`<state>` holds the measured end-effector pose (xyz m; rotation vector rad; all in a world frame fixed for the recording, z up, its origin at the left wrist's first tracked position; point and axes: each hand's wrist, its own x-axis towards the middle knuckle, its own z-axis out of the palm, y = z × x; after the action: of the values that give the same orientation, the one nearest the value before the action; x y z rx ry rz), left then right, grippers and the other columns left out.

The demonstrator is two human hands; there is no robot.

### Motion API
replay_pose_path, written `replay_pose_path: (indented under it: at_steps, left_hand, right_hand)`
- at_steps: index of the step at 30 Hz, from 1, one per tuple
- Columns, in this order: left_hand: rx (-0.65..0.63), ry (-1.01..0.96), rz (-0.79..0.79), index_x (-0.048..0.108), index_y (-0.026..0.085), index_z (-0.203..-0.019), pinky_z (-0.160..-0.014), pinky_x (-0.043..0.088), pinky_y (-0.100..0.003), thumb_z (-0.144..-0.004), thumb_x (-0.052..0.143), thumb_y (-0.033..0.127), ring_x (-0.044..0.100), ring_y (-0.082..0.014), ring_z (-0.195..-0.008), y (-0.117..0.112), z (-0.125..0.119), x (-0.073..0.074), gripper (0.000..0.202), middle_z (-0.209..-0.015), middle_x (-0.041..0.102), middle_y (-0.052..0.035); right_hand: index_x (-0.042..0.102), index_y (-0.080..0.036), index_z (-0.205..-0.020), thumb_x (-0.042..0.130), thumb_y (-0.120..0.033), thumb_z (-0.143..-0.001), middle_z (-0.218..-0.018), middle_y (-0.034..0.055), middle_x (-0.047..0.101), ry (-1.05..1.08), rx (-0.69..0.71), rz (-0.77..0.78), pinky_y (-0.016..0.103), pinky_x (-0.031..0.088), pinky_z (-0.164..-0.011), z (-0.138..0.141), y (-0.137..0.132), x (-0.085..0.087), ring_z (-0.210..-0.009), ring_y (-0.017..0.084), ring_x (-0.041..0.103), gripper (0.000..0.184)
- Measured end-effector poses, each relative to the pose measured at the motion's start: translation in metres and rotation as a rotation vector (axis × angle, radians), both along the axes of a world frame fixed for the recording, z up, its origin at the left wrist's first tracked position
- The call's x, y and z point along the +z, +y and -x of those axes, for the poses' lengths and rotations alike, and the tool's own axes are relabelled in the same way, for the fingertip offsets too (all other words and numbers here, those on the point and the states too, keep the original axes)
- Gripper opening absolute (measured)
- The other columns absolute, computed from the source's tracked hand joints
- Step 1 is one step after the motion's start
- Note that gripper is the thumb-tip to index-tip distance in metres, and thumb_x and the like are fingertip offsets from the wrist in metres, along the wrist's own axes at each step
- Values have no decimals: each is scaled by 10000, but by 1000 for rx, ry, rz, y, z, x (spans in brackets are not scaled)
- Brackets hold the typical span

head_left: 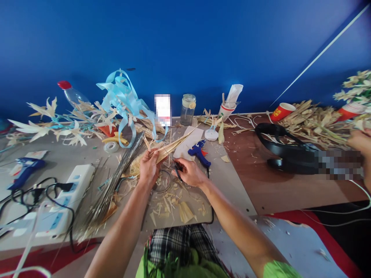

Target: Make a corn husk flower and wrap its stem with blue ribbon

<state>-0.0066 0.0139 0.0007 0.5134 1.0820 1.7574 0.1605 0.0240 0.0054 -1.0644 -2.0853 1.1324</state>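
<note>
My left hand [149, 166] is closed around a long, pale dried corn husk [177, 142], its tapered end pointing away to the upper right. Black-handled scissors [177, 170] are in my right hand [190, 173], with the blades beside the husk and close to my left fingers. Whether the blades touch the husk I cannot tell. Cut husk scraps [166, 204] are scattered on the table below both hands. A bundle of thin metal wires [116, 179] lies left of my left hand. Just beyond my right hand is a blue glue gun [199, 151].
A white power strip [62, 208] with black cables and a second blue glue gun [27, 170] are at left. Light-blue ribbon [121, 90], a glass jar [188, 110] and husk flowers line the back. On the right, another person's hand [361, 141] is near a black headset-like object [285, 164].
</note>
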Motion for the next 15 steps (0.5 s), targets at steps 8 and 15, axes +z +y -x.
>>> replay_pose_path:
  at_steps: [8,15]
  left_hand:
    - [3,-3,7,614,170,-748,-703,545,-332,-569,784,302,616,-144,-715,0,0,1,280,-747,659,0]
    - [-3,-17,6,603,163,-752,-693,553,-333,-569,786,293,623,-142,-704,-1,0,3,289,-735,658,0]
  right_hand:
    - [626,-158,-1065,610,-335,-760,-717,-6,603,13,11,-3,201,362,-572,1,0,-2,-595,99,472,353]
    - [639,-156,-1061,603,-344,-773,-719,-3,616,8,15,14,200,358,-561,1,0,-1,-579,98,464,346]
